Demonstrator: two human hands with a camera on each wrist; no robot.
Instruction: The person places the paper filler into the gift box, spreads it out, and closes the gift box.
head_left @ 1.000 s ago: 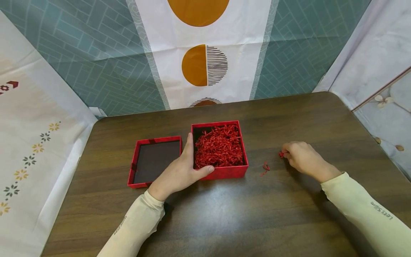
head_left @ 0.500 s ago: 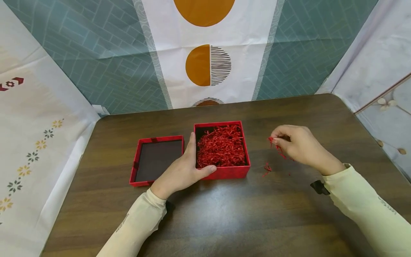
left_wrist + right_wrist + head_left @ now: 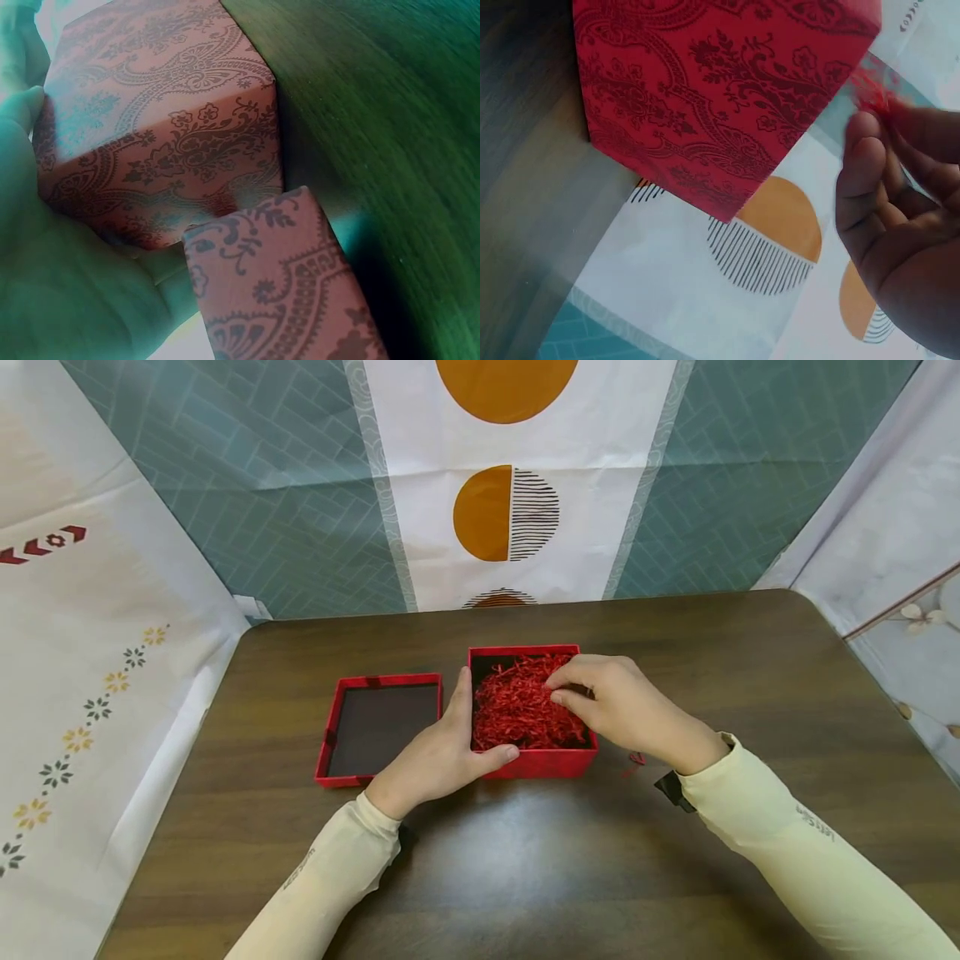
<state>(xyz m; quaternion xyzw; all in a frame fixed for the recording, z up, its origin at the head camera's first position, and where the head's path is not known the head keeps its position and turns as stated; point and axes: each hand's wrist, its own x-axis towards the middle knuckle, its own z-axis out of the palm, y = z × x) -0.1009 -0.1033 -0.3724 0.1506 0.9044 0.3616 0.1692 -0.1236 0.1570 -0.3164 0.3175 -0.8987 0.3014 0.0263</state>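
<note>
A red patterned box [image 3: 553,765] filled with red shredded paper [image 3: 517,710] stands at mid-table. My left hand [image 3: 431,756] holds its near left corner, the thumb along the front wall and the fingers along the left side. In the left wrist view the palm [image 3: 67,277] lies around that corner. My right hand [image 3: 622,706] is over the box's right side, fingertips close above the shreds. Thumb and fingers pinch a small tuft of shredded paper [image 3: 877,94], seen in the right wrist view and mostly hidden in the head view.
The box's lid [image 3: 386,727], dark inside, lies upturned just left of the box, partly behind the left hand. A few loose red shreds [image 3: 637,759] lie on the brown wooden table [image 3: 510,868] beneath the right wrist. Printed cloths [image 3: 300,527] hang around the table.
My right hand has picked up a tuft of shredded paper from the table at right and carried it left over the box. The left hand keeps its hold on the box.
</note>
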